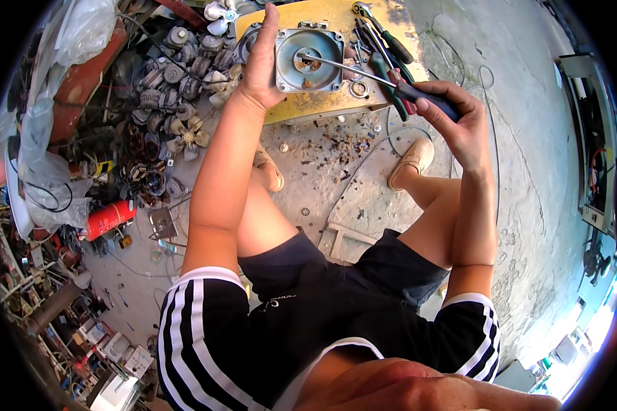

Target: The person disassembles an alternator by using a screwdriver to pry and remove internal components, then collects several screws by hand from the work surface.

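My left hand (260, 75) holds a square metal housing (289, 75) by its left side, over a yellow worktop (274, 113); the housing's round recess has a small ring and rust-brown bits at its middle. My right hand (452, 109) is closed around a dark-handled screwdriver (424, 96), whose long shaft reaches into the middle of that recess. Just right of the housing lie several tools with green, red and black handles (380, 68), a ratchet (363, 14) and a metal ring (359, 89). Another round metal part sits behind my left hand.
A heap of motor parts and fan blades (185, 137) fills the left, with plastic sheeting (38, 157) and a red cylinder (110, 220). Cables and debris (336, 151) lie on the concrete floor between my feet. Equipment (589, 137) stands along the right.
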A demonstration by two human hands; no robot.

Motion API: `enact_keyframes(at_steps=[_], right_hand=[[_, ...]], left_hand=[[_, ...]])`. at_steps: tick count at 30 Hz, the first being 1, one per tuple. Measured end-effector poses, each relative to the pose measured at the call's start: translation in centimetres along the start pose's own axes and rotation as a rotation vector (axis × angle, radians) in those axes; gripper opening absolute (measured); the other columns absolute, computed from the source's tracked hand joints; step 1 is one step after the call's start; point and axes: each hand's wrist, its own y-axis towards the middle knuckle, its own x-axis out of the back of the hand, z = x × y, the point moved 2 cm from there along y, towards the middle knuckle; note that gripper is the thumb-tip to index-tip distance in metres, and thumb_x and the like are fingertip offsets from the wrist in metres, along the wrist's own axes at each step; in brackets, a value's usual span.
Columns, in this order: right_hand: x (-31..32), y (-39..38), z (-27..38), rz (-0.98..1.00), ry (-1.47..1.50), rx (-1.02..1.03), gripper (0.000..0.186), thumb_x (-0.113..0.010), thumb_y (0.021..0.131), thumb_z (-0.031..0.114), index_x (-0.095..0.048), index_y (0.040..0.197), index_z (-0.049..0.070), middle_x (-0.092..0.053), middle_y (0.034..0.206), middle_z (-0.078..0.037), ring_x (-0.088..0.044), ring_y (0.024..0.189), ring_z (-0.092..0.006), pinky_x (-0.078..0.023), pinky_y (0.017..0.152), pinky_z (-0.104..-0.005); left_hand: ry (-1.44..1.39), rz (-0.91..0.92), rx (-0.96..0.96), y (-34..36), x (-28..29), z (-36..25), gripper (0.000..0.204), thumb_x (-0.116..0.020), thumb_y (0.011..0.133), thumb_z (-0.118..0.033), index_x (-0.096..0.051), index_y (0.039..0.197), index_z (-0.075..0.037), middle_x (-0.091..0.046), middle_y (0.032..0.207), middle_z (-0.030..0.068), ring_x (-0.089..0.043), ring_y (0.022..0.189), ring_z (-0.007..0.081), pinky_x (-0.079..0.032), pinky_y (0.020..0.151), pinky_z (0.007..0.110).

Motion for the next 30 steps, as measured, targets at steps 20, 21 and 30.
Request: enact_keyframes(at_steps=[20, 21, 30], right_hand=[[-0.9, 0.1, 0.3, -0.124, 0.375, 0.002, 0.026, -0.07, 0.093, 0.021, -0.069, 0.105, -0.002, -0.072, 0.091, -0.009, -0.068, 0.074, -0.0114, -0.055, 0.071, -0.0246], [-0.9, 0.1, 0.5, -0.121, 0.357, 0.01, 0.025, -0.07, 0.093, 0.02, -0.069, 0.103, -0.002, -0.072, 0.09, -0.009, -0.067, 0.074, -0.0112, -0.055, 0.07, -0.0243], [-1.5, -0.7, 2.3, -0.136, 0.258, 0.161, 0.022, -0.071, 0.091, 0.014, -0.068, 0.104, -0.004, -0.073, 0.096, -0.011, -0.068, 0.075, -0.0118, -0.055, 0.069, -0.0246]], left_hand=[[0.404, -0.112, -0.315, -0.2, 1.8, 0.2, 0.076, -0.037, 0.099, -0.064, -0.055, 0.13, 0.003, -0.069, 0.112, 0.0143, -0.07, 0.097, 0.0227, -0.059, 0.085, 0.037], [0.41, -0.114, -0.306, -0.1, 2.2, 0.3, 0.075, -0.037, 0.099, -0.064, -0.057, 0.127, 0.003, -0.07, 0.111, 0.0137, -0.07, 0.096, 0.0219, -0.059, 0.084, 0.036], [0.37, -0.213, -0.342, 0.2, 3.4, -0.1, 0.074, -0.031, 0.101, -0.062, -0.063, 0.115, 0.003, -0.071, 0.105, 0.0134, -0.07, 0.093, 0.0208, -0.058, 0.084, 0.033]])
